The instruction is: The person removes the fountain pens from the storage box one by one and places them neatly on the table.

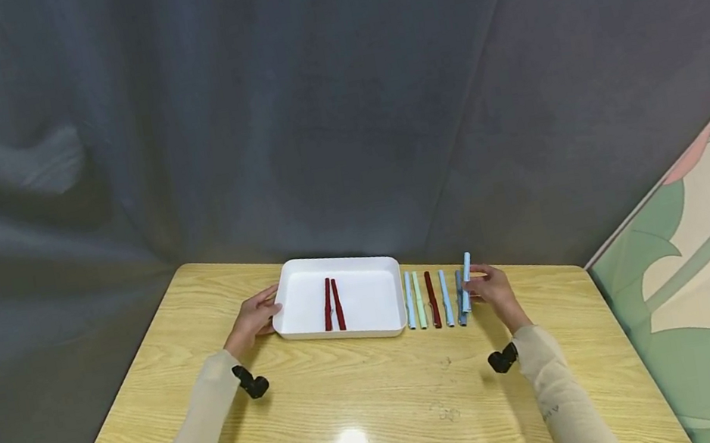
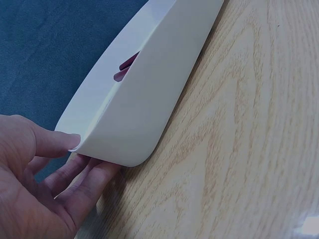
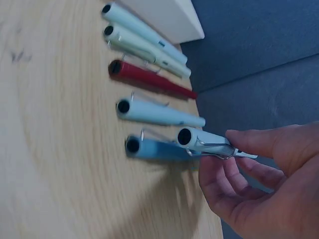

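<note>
My left hand (image 1: 254,319) grips the left end of a white tray (image 1: 373,295). In the left wrist view its thumb lies on the rim and its fingers are under the wall. Two dark red pens (image 1: 338,305) lie side by side inside the tray. Between thumb and fingers, my right hand (image 1: 495,291) pinches a light blue pen (image 3: 207,141) with a metal clip. That pen is raised above the table, over a darker blue pen (image 3: 157,148) at the right end of a row.
Left of the darker blue pen, the row on the wooden table (image 1: 395,399) holds a light blue pen (image 1: 445,298), a dark red pen (image 1: 433,300), a light green pen (image 1: 419,300) and another light blue pen (image 1: 410,300) close to the tray. A dark curtain (image 1: 310,106) hangs behind.
</note>
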Demonstrator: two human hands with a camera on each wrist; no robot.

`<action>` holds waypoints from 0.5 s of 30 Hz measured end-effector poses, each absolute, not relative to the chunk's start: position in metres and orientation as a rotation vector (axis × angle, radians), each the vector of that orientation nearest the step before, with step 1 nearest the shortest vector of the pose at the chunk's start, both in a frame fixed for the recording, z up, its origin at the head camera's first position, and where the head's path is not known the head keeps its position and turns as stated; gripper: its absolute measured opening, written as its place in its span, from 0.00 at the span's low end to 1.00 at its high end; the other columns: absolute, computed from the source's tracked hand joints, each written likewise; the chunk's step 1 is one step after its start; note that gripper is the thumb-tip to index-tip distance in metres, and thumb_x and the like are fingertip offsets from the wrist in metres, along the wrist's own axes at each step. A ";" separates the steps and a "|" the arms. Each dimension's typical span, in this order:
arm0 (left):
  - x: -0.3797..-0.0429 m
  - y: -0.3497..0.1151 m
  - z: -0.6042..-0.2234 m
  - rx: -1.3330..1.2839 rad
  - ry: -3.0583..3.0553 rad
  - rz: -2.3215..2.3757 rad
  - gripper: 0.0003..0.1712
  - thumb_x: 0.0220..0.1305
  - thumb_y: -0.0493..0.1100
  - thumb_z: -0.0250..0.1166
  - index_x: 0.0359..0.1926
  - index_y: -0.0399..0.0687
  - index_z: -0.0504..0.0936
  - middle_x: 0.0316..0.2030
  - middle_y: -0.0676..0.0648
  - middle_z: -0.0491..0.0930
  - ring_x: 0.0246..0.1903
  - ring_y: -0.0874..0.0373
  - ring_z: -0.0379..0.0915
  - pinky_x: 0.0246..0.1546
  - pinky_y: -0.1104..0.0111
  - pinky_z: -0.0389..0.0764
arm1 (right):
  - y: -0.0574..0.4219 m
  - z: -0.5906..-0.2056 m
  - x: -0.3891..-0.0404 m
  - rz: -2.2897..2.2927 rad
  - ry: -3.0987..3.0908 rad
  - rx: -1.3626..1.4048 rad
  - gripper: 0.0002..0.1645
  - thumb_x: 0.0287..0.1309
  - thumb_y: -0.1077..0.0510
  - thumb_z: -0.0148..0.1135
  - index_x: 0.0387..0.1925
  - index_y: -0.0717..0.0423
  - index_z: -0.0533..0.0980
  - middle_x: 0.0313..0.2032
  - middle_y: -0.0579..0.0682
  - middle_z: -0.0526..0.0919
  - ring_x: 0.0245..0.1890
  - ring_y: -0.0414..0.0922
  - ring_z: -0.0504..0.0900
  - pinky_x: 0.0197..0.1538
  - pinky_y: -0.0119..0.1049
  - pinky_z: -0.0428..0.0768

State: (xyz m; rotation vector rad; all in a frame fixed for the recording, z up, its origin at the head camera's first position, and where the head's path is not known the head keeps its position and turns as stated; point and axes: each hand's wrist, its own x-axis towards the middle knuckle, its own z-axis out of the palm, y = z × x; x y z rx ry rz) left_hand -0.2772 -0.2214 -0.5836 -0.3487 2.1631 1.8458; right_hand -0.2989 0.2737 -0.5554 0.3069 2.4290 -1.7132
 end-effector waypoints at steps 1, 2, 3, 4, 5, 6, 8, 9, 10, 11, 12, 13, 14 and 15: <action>-0.277 -0.222 -0.583 -0.343 2.163 1.847 0.34 0.77 0.36 0.60 0.80 0.46 0.64 0.70 0.29 0.72 0.50 0.50 0.85 0.39 0.65 0.88 | 0.276 -0.556 -0.298 -1.701 2.442 0.317 0.31 0.70 0.68 0.62 0.70 0.76 0.66 0.51 0.72 0.84 0.36 0.44 0.88 0.45 0.41 0.89; -0.278 -0.222 -0.583 -0.337 2.163 1.848 0.34 0.77 0.36 0.60 0.80 0.46 0.63 0.70 0.29 0.71 0.50 0.49 0.85 0.39 0.65 0.88 | 0.277 -0.557 -0.298 -1.690 2.452 0.326 0.31 0.70 0.68 0.62 0.70 0.76 0.66 0.53 0.74 0.82 0.36 0.44 0.88 0.45 0.41 0.89; -0.278 -0.222 -0.583 -0.335 2.163 1.848 0.34 0.77 0.36 0.60 0.80 0.46 0.63 0.70 0.29 0.71 0.50 0.48 0.85 0.39 0.65 0.88 | 0.279 -0.557 -0.297 -1.675 2.459 0.333 0.31 0.70 0.69 0.62 0.70 0.76 0.66 0.55 0.76 0.81 0.36 0.43 0.88 0.44 0.40 0.89; -0.278 -0.222 -0.582 -0.336 2.163 1.848 0.34 0.77 0.36 0.59 0.80 0.46 0.63 0.70 0.29 0.71 0.51 0.47 0.85 0.40 0.65 0.88 | 0.281 -0.558 -0.297 -1.662 2.462 0.340 0.31 0.70 0.69 0.62 0.70 0.76 0.66 0.56 0.76 0.81 0.35 0.43 0.89 0.43 0.40 0.89; -0.278 -0.222 -0.582 -0.337 2.164 1.847 0.34 0.77 0.36 0.59 0.80 0.46 0.63 0.70 0.29 0.71 0.52 0.47 0.85 0.40 0.65 0.88 | 0.282 -0.559 -0.298 -1.647 2.465 0.350 0.31 0.69 0.69 0.62 0.69 0.77 0.66 0.56 0.76 0.81 0.34 0.42 0.88 0.42 0.39 0.88; -0.279 -0.222 -0.582 -0.338 2.162 1.846 0.34 0.77 0.36 0.59 0.80 0.46 0.63 0.70 0.29 0.71 0.52 0.46 0.84 0.40 0.65 0.88 | 0.284 -0.559 -0.298 -1.634 2.466 0.354 0.31 0.69 0.69 0.61 0.69 0.77 0.66 0.55 0.76 0.81 0.34 0.42 0.88 0.41 0.38 0.88; -0.279 -0.222 -0.582 -0.343 2.161 1.841 0.34 0.78 0.36 0.59 0.81 0.46 0.63 0.70 0.29 0.71 0.53 0.46 0.84 0.40 0.65 0.88 | 0.286 -0.561 -0.298 -1.588 2.484 0.358 0.30 0.69 0.70 0.61 0.68 0.78 0.66 0.52 0.75 0.84 0.31 0.41 0.88 0.38 0.36 0.87; -0.279 -0.222 -0.582 -0.349 2.157 1.842 0.34 0.78 0.36 0.59 0.81 0.47 0.63 0.70 0.29 0.71 0.53 0.47 0.84 0.41 0.65 0.88 | 0.287 -0.562 -0.298 -1.563 2.494 0.360 0.30 0.68 0.70 0.61 0.68 0.78 0.67 0.50 0.74 0.85 0.30 0.41 0.87 0.37 0.36 0.87; -0.279 -0.222 -0.582 -0.352 2.153 1.844 0.34 0.78 0.36 0.59 0.81 0.47 0.63 0.70 0.29 0.71 0.52 0.47 0.84 0.41 0.65 0.88 | 0.288 -0.563 -0.298 -1.528 2.512 0.352 0.30 0.68 0.70 0.62 0.67 0.79 0.67 0.47 0.73 0.86 0.28 0.41 0.87 0.36 0.36 0.86; -0.279 -0.221 -0.583 -0.354 2.149 1.845 0.34 0.78 0.36 0.59 0.81 0.47 0.63 0.70 0.29 0.71 0.52 0.47 0.84 0.41 0.64 0.88 | 0.288 -0.564 -0.298 -1.490 2.530 0.341 0.29 0.67 0.70 0.62 0.67 0.79 0.67 0.45 0.72 0.87 0.27 0.41 0.87 0.35 0.36 0.86; -0.279 -0.221 -0.583 -0.355 2.147 1.845 0.34 0.78 0.36 0.59 0.81 0.47 0.63 0.70 0.29 0.71 0.52 0.48 0.84 0.41 0.64 0.88 | 0.289 -0.565 -0.297 -1.454 2.547 0.319 0.29 0.67 0.70 0.62 0.66 0.80 0.68 0.43 0.71 0.87 0.26 0.41 0.86 0.34 0.36 0.86; -0.279 -0.221 -0.583 -0.357 2.145 1.846 0.34 0.78 0.36 0.59 0.81 0.47 0.63 0.70 0.29 0.71 0.51 0.49 0.84 0.41 0.64 0.88 | 0.289 -0.566 -0.297 -1.418 2.565 0.301 0.29 0.66 0.70 0.64 0.64 0.80 0.69 0.41 0.70 0.88 0.25 0.42 0.86 0.33 0.37 0.85; -0.279 -0.221 -0.583 -0.358 2.143 1.846 0.34 0.77 0.36 0.59 0.81 0.47 0.63 0.70 0.29 0.71 0.50 0.49 0.84 0.41 0.64 0.88 | 0.290 -0.567 -0.297 -1.387 2.576 0.279 0.29 0.66 0.69 0.64 0.63 0.80 0.69 0.40 0.70 0.88 0.24 0.42 0.86 0.32 0.38 0.85; -0.279 -0.221 -0.583 -0.358 2.142 1.846 0.34 0.77 0.36 0.59 0.81 0.47 0.63 0.70 0.29 0.71 0.50 0.50 0.84 0.41 0.65 0.88 | 0.290 -0.567 -0.296 -1.355 2.595 0.257 0.28 0.65 0.69 0.65 0.61 0.81 0.69 0.38 0.70 0.88 0.23 0.43 0.86 0.31 0.38 0.85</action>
